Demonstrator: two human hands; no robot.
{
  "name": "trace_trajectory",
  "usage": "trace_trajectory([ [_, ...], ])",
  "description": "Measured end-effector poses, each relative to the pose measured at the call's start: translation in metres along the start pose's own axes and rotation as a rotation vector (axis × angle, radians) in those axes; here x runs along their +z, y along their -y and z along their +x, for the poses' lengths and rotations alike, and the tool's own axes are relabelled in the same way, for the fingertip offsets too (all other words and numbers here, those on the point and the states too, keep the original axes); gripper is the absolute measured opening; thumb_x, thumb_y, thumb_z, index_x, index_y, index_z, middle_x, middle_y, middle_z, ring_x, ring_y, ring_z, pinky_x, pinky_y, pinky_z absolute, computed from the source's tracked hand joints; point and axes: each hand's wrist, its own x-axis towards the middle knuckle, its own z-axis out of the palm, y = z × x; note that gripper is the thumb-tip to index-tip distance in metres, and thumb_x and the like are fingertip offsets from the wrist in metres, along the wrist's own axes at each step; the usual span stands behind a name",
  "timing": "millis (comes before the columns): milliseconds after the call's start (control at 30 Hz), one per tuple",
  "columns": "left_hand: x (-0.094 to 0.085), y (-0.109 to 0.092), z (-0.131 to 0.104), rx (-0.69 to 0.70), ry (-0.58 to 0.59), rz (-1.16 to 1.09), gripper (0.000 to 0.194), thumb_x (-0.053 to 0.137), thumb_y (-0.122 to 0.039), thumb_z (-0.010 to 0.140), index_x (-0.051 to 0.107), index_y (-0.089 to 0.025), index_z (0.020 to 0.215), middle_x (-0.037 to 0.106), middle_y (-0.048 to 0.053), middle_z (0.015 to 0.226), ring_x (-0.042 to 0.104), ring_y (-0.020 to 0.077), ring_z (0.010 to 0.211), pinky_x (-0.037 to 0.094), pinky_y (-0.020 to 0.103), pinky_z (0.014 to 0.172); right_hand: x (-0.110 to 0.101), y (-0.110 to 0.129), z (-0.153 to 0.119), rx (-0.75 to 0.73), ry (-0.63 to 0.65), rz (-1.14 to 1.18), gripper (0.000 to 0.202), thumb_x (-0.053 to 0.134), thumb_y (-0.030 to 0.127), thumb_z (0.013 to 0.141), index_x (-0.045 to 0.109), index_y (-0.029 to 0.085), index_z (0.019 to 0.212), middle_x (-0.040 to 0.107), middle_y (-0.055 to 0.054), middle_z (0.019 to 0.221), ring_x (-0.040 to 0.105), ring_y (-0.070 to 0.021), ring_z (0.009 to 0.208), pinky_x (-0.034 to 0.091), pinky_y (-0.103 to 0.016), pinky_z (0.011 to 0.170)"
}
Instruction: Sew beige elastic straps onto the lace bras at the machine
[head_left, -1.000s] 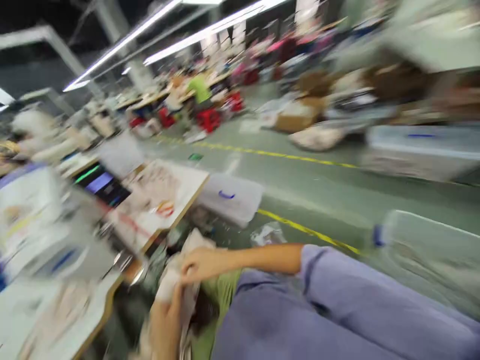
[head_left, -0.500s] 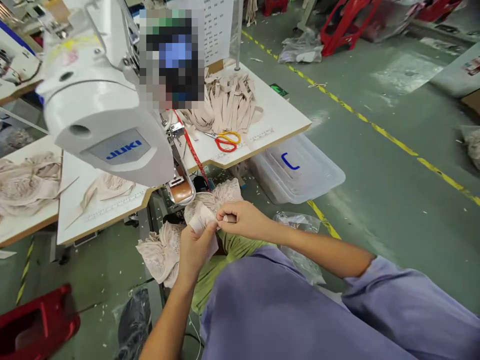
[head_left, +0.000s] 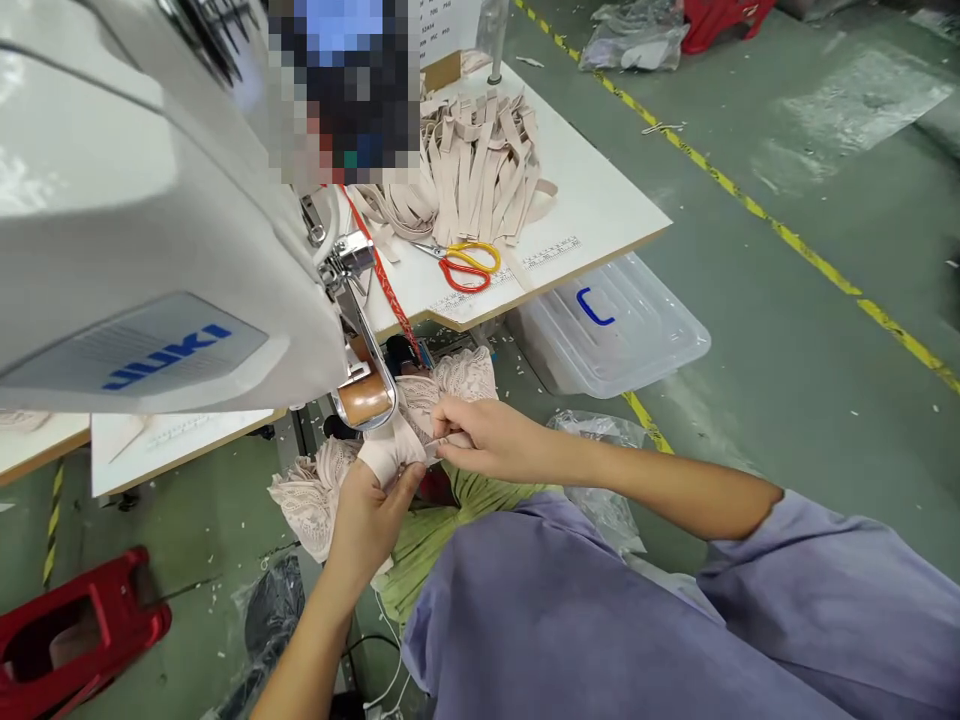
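A beige lace garment hangs below the arm end of the white sewing machine. My left hand pinches its smooth beige band between thumb and fingers, just under the machine's rounded metal tip. On the band's right side, my right hand is closed on the edge of the beige fabric, its fingertips near my left thumb. More gathered lace lies left of my left hand. The fabric's underside is hidden.
Scissors with red and yellow handles lie on the white table beside a pile of beige straps. A lidded clear plastic box stands below the table's edge. At the lower left is a red stool.
The machine looks larger and nearer in view. My hands have brought the beige band up to just under the machine's tip, still holding it.
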Motion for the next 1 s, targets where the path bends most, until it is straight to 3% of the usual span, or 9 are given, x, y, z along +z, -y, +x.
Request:
trace_trajectory([
  [167, 0.001, 0.004, -0.002, -0.016, -0.020, 0.030, 0.026, 0.060, -0.033, 0.090, 0.073, -0.020, 0.108, 0.074, 0.004, 0.094, 0.065, 0.0198, 0.086, 0.049, 0.027, 0.078, 0.001, 0.001, 0.008, -0.056, 0.037, -0.090, 0.011, 0.055, 0.015, 0.087, 0.047, 0.020, 0.092, 0.048, 0.006, 0.066, 0.041, -0.0109, 0.057, 0.025, -0.024, 0.059],
  [300, 0.004, 0.007, 0.000, -0.099, -0.081, -0.020, 0.019, 0.067, -0.034, 0.084, 0.076, -0.019, 0.089, 0.070, 0.001, 0.073, 0.059, 0.0173, 0.069, 0.046, 0.025, 0.066, 0.002, 0.000, 0.011, -0.072, 0.051, -0.156, 0.009, 0.055, 0.017, 0.087, 0.050, 0.020, 0.094, 0.053, 0.003, 0.068, 0.043, -0.0131, 0.059, 0.025, -0.025, 0.058],
  [433, 0.004, 0.007, 0.001, -0.153, -0.096, -0.075, 0.021, 0.070, -0.037, 0.081, 0.076, -0.017, 0.085, 0.068, 0.001, 0.071, 0.056, 0.0164, 0.067, 0.044, 0.024, 0.063, -0.003, -0.002, 0.014, -0.019, 0.067, -0.105, 0.013, 0.059, 0.022, 0.087, 0.059, 0.020, 0.100, 0.062, 0.002, 0.074, 0.051, -0.0138, 0.064, 0.030, -0.025, 0.060],
  [600, 0.000, 0.003, 0.002, -0.170, -0.081, -0.114, 0.026, 0.070, -0.040, 0.082, 0.071, -0.016, 0.075, 0.064, 0.000, 0.063, 0.052, 0.0132, 0.059, 0.042, 0.022, 0.055, -0.012, -0.004, 0.020, -0.053, 0.150, 0.038, 0.011, 0.061, 0.025, 0.086, 0.070, 0.019, 0.088, 0.068, 0.000, 0.084, 0.060, -0.0143, 0.078, 0.038, -0.025, 0.070],
  [833, 0.000, 0.013, 0.005, -0.244, -0.062, -0.286, 0.029, 0.073, -0.043, 0.081, 0.074, -0.014, 0.084, 0.071, 0.004, 0.070, 0.060, 0.0155, 0.061, 0.048, 0.025, 0.056, -0.001, -0.006, 0.021, 0.219, 0.140, 0.391, 0.016, 0.066, 0.031, 0.081, 0.072, 0.018, 0.088, 0.066, 0.002, 0.074, 0.057, -0.0123, 0.069, 0.039, -0.023, 0.061],
  [1000, 0.005, 0.014, 0.006, -0.267, -0.201, -0.334, 0.028, 0.080, -0.041, 0.074, 0.074, -0.015, 0.082, 0.071, 0.002, 0.071, 0.061, 0.0149, 0.065, 0.048, 0.022, 0.056, 0.001, -0.003, 0.019, 0.251, 0.116, 0.453, 0.020, 0.068, 0.036, 0.081, 0.072, 0.018, 0.087, 0.065, 0.002, 0.073, 0.056, -0.0119, 0.067, 0.039, -0.023, 0.060],
])
